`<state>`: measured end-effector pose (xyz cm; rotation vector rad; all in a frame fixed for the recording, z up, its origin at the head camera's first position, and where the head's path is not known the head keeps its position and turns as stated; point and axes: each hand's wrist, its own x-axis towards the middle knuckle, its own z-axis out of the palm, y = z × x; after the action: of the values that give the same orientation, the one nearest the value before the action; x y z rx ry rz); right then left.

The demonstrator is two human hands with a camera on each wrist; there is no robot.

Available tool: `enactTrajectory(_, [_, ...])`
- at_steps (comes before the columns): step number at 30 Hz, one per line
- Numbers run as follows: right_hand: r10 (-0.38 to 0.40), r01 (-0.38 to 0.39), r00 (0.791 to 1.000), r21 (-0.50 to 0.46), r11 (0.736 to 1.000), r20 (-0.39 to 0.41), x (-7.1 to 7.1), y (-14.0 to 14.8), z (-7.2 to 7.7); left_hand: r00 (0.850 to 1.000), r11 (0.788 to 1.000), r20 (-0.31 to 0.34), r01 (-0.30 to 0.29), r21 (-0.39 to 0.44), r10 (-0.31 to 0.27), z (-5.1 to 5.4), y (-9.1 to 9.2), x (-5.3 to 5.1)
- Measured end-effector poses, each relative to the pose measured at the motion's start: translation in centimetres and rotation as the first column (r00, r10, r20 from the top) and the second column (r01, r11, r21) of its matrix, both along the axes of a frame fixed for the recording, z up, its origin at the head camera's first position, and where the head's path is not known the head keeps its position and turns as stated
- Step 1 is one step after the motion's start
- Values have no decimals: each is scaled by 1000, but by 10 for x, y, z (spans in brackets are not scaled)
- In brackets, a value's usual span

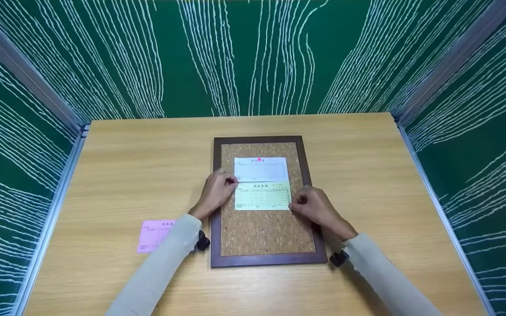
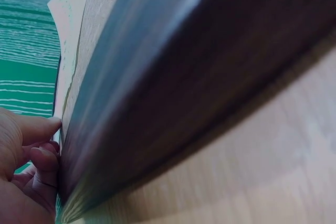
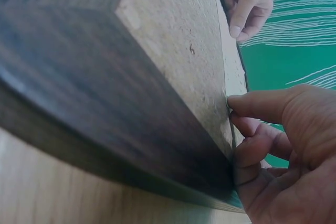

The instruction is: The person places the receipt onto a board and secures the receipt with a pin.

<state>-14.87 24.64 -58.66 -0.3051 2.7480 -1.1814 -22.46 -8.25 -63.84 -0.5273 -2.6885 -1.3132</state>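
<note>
A pale yellow-green printed slip (image 1: 262, 196) lies on the cork board (image 1: 266, 235), just under a white slip (image 1: 260, 171). My left hand (image 1: 216, 192) pinches the green slip near its upper left corner. At the lower right corner, my right hand (image 1: 318, 206) grips it between thumb and finger. A pink-red pushpin (image 1: 259, 159) sits at the white slip's top edge. In the left wrist view, the thumb and fingers of the left hand (image 2: 29, 156) meet at the paper's edge. The right wrist view shows the right hand (image 3: 294, 140) pinching the slip's corner.
The board has a raised dark brown frame (image 1: 268, 260) and lies on a light wooden table (image 1: 117, 171). A pink slip (image 1: 153, 232) rests left of the board, partly under my left sleeve. Green panels with white lines (image 1: 244, 57) enclose the back and sides.
</note>
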Motion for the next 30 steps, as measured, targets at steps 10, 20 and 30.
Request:
enactTrajectory(10, [-19, 19, 999, 3, 1000, 45, 0, 1, 1, 1000, 998, 12, 20, 52, -21, 1, 0, 1])
enactTrajectory(20, [-17, 17, 1000, -14, 1000, 26, 1, 1, 0, 1000, 999, -11, 16, 30, -15, -5, -1, -1])
enactTrajectory(30, [-10, 10, 1000, -29, 1000, -25, 2, 2, -4, 999, 999, -24, 27, 21, -27, -7, -1, -3])
